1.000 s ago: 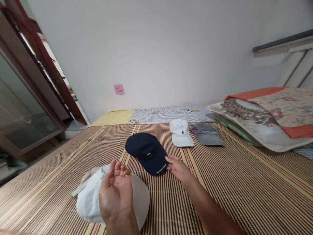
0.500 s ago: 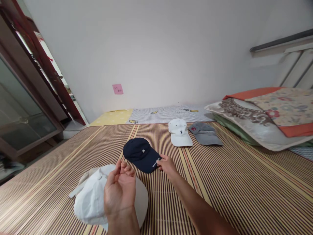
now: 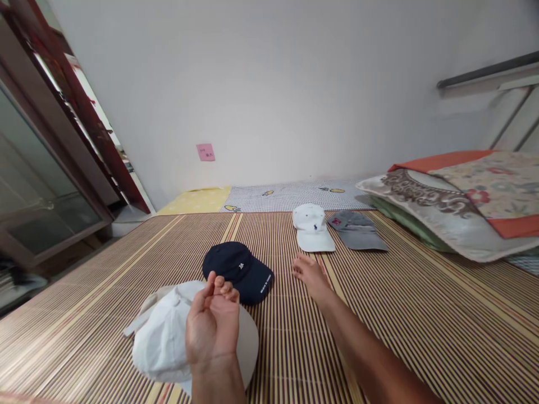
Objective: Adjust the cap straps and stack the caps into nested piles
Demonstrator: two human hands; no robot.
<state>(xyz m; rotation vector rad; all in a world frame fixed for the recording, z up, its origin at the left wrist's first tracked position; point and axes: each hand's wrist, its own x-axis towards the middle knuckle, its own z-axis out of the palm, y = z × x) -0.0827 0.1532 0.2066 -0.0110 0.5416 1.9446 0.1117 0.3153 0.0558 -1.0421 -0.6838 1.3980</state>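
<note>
My left hand (image 3: 214,322) is held palm up over the large white cap (image 3: 158,336) at the front left, its fingers loosely curled and holding nothing. Behind it lies a navy cap (image 3: 229,261) with a small white emblem and white lettering on the brim, which points to the right. To the right of that brim, apart from it, my right hand (image 3: 309,274) hovers over the mat with nothing in its bent fingers. Farther back stand a white cap (image 3: 310,221) with a small dark logo and, beside it, a grey cap (image 3: 357,233) with a red mark.
A striped bamboo mat (image 3: 400,336) spreads under everything. Pillows (image 3: 429,207) are piled at the right edge. A checked cloth (image 3: 290,196) runs along the wall, with a pink note (image 3: 206,152) stuck above it. A glass-fronted cabinet (image 3: 46,185) stands at the left.
My right hand has let go of the navy cap's brim and moved right. The navy cap has shifted slightly left and nearer. My left hand keeps nearly the same pose.
</note>
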